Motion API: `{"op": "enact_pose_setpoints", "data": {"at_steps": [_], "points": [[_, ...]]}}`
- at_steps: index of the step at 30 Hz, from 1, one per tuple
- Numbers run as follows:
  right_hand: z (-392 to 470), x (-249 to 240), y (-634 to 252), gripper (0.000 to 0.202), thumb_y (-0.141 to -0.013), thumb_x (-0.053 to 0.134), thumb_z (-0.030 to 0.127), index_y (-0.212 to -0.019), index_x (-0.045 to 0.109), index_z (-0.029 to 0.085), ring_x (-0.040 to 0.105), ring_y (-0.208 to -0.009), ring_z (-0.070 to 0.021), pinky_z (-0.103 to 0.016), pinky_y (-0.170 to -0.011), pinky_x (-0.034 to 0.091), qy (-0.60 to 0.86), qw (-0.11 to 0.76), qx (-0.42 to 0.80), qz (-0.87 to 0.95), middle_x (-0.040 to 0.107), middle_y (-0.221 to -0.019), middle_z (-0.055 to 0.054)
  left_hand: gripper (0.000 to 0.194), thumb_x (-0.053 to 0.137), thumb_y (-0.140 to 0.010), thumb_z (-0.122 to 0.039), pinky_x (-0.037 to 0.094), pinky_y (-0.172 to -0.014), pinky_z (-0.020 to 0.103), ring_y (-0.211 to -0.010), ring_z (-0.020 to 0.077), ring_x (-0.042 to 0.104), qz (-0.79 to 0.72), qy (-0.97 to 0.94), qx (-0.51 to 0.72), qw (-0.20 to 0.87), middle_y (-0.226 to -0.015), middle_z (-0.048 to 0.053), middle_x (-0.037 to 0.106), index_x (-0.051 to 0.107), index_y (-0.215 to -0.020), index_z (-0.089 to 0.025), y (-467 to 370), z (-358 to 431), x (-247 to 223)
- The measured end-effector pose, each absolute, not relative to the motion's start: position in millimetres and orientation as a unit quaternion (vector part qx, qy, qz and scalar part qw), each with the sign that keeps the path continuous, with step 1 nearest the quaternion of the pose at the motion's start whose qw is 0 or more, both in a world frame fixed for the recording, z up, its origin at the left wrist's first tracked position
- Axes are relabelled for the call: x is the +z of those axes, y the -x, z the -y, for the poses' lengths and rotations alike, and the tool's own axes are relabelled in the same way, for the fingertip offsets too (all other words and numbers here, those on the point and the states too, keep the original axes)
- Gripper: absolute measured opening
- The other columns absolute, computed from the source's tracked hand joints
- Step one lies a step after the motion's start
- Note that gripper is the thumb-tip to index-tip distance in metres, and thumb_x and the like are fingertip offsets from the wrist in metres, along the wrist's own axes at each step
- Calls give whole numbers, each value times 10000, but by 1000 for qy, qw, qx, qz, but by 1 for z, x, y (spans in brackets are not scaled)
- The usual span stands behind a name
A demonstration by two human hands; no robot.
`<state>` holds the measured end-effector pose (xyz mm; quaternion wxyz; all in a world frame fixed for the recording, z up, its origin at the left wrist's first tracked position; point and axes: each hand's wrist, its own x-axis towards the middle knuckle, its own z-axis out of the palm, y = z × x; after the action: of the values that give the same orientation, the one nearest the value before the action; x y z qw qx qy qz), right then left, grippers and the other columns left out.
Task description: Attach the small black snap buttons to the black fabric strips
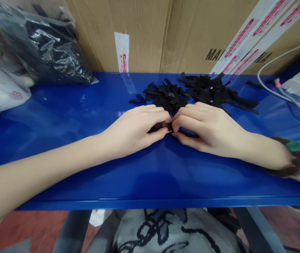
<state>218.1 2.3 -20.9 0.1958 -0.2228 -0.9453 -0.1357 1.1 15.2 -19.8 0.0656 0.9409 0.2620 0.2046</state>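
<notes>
My left hand (139, 126) and my right hand (209, 128) meet at the fingertips just above the blue tabletop. Between them is a small black fabric strip (169, 127), mostly covered by the fingers. Thumb and fingers of the left hand pinch one side of it; those of the right hand close at its other side. Right behind the hands lies a loose pile of short black strips (167, 94). Beside it, to the right, spreads a second pile of black pieces (210, 90) with small light marks on a few of them.
A large cardboard box (144, 35) with printed tape stands along the back of the blue table (139, 179). At the back left sits a clear plastic bag (57, 52) of black material, near a white wrapped package (2, 84). White cables (266, 88) run across the right side.
</notes>
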Motion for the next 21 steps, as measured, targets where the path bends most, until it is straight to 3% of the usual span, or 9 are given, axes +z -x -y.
{"op": "enact_pose_setpoints", "data": {"at_steps": [13,21], "points": [[-3,-21,-217,130,-935,461,218,-876,563,162,550,-731,-169,-300,-673,420,234,178,-109,950,617,-844,-62,84,520,-915,-191,420,-700,231,-781,124,560,-259,-943,199,65,-817,-1,598,556,-847,-159,1,-16,-20],[-1,-20,-218,132,-931,479,222,-855,573,169,556,-734,-166,-307,-684,432,220,213,-138,942,641,-843,-64,90,512,-913,-177,429,-733,240,-795,128,563,-253,-943,208,62,-840,2,629,582,-859,-158,1,-15,-19]]}}
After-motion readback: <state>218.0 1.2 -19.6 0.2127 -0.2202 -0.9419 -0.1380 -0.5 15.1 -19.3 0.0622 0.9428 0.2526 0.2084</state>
